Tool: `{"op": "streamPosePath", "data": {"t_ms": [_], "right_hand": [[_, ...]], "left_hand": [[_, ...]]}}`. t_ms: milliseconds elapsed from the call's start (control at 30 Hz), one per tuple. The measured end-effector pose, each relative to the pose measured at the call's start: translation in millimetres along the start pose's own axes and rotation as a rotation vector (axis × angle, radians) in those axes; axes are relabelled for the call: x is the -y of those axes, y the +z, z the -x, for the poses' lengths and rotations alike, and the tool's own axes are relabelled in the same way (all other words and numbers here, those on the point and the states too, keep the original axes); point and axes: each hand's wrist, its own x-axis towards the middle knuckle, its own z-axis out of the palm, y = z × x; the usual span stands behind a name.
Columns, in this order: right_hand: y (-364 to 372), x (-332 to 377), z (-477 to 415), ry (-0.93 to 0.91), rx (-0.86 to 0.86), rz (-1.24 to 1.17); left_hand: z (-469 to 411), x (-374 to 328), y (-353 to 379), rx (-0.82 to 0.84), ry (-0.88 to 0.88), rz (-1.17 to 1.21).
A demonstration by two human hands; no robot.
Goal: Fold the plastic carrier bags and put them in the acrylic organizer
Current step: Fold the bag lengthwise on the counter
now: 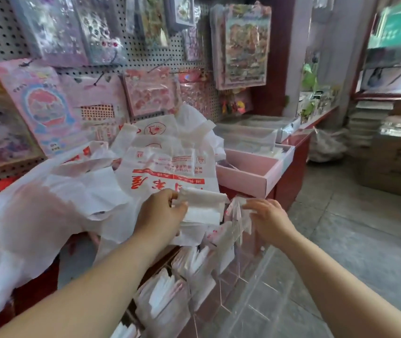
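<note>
Fingers of the left hand (160, 213) clamp a white flat-folded carrier bag (203, 212); right hand (267, 219) grip unclear.

The carrier bags (170, 167) at centre were seen as translucent white, printed with red characters and lines. The folded bag (202, 208) was plain white. The acrylic organizer (250, 289) at lower centre was colourless and clear. A pale pink tray (255, 172) was noted at centre right, and a white pegboard (4, 32) dotted with dark holes at upper left.

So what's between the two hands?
In the head view: a folded white bag gripped by the left hand, then bag tops in the acrylic organizer by the right hand.
</note>
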Motion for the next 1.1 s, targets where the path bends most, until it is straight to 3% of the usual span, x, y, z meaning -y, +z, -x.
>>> {"op": "streamPosePath", "data": {"t_ms": [133,667,867,1100], "right_hand": [[10.2,4.6,-38.3,-0.091,0.106,0.192],[2.8,-14.0,-61.2,-0.143,0.213,0.32],[-0.5,-19.1,-63.6,-0.11,0.208,0.348],[-1.0,-27.2,-58.5,-0.086,0.183,0.307]], "left_hand": [[-22.9,7.4,8.9,-0.009,0.004,-0.036],[-57.1,-8.0,39.1,-0.097,0.186,-0.13],[-74.3,-24.9,72.5,-0.045,0.271,-0.498],[-85.8,-26.1,94.3,0.061,0.237,-0.467]]}}
